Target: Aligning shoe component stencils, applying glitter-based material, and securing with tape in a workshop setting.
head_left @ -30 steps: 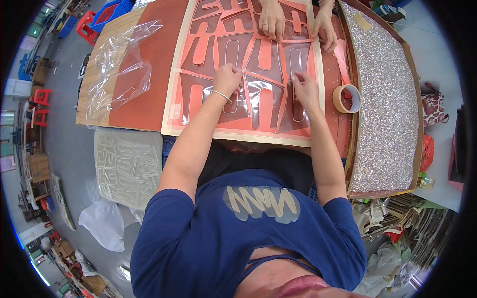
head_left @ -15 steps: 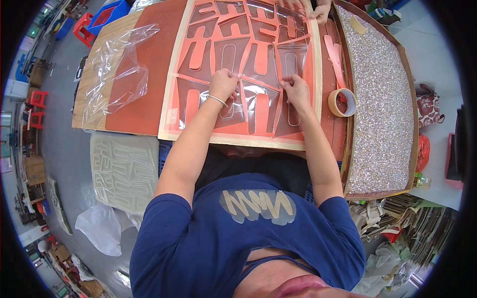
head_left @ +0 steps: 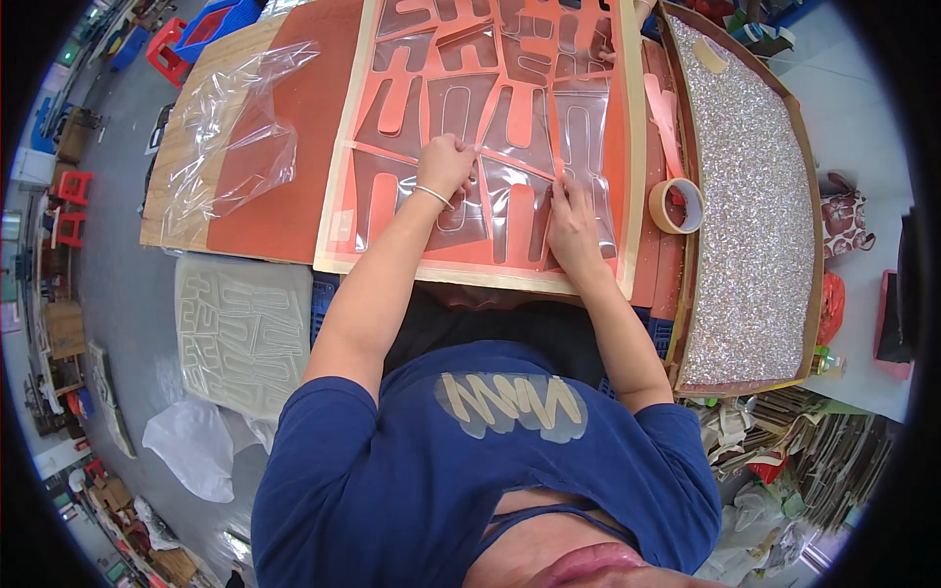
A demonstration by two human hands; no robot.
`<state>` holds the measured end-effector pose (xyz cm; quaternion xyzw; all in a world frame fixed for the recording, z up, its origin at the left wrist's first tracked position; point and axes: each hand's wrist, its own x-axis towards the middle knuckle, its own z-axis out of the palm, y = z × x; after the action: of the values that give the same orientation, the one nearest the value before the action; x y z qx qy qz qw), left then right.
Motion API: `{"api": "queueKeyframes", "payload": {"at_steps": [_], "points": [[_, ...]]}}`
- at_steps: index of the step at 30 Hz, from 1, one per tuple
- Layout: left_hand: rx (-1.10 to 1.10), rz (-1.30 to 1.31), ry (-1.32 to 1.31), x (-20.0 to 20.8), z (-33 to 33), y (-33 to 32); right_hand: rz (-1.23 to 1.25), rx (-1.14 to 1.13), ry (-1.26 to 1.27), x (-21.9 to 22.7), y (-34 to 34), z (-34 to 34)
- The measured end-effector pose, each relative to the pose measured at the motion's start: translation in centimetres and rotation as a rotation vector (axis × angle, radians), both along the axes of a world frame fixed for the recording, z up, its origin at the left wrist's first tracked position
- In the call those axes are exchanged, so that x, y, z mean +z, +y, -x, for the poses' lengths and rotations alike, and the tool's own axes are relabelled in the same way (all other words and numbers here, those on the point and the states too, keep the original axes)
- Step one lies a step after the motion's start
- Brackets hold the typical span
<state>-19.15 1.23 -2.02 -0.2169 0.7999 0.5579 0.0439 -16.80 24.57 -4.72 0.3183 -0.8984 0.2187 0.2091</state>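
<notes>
Clear plastic pieces with cut-out slots, such as the clear plastic piece [head_left: 453, 103], lie over a coral-red board [head_left: 461, 269] edged with cream tape. My left hand [head_left: 448, 165], with a light bracelet at its wrist, pinches the edge of a clear piece near the middle; its fingertips are partly hidden. Farther right, my right hand [head_left: 573, 227] has its fingers closed on the edge of the lower right clear plastic piece [head_left: 598, 218]. That piece sits askew toward the tape border. Coral tongue-shaped parts [head_left: 520, 218] show through several openings.
A roll of tape [head_left: 675, 206] and coral strips [head_left: 663, 118] lie right of the board. Beyond stands a tray of silver glitter sheet [head_left: 750, 216]. Crumpled clear film [head_left: 235, 142] covers the left side. Another person's hand [head_left: 605, 47] reaches in at the far right corner.
My right hand has moved down and slightly left, and the lower right clear piece has shifted right. The other person's hands have mostly withdrawn from the far edge. My left hand barely moved.
</notes>
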Motion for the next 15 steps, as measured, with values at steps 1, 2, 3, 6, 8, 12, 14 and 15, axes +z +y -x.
{"api": "queueKeyframes", "payload": {"at_steps": [1, 2, 3, 6, 8, 12, 14, 15], "points": [[0.002, 0.003, 0.005, 0.0, 0.0, 0.0, -0.007, -0.016, 0.004, 0.0, -0.1, 0.0], [0.007, 0.004, 0.012, 0.0, -0.1, 0.0, -0.003, -0.008, 0.031, 0.0, -0.2, 0.0], [0.012, 0.005, 0.019, 0.0, -0.1, 0.0, -0.005, -0.01, 0.035, 0.0, -0.2, 0.0], [0.021, -0.002, 0.037, -0.1, -0.2, 0.1, -0.031, -0.014, 0.018, -0.2, -0.2, 0.2], [0.02, 0.003, 0.041, -0.3, -0.2, 0.1, -0.036, -0.017, -0.015, -0.4, -0.1, 0.3], [0.01, 0.039, 0.052, -0.9, 0.0, 0.0, 0.059, -0.006, -0.098, -0.4, 0.1, 1.1], [0.007, 0.046, 0.056, -1.1, 0.1, 0.0, 0.144, -0.01, -0.152, 0.0, 0.1, 1.9], [0.008, 0.045, 0.053, -1.2, 0.2, -0.1, 0.187, -0.022, -0.188, 0.3, 0.2, 2.4]]}}
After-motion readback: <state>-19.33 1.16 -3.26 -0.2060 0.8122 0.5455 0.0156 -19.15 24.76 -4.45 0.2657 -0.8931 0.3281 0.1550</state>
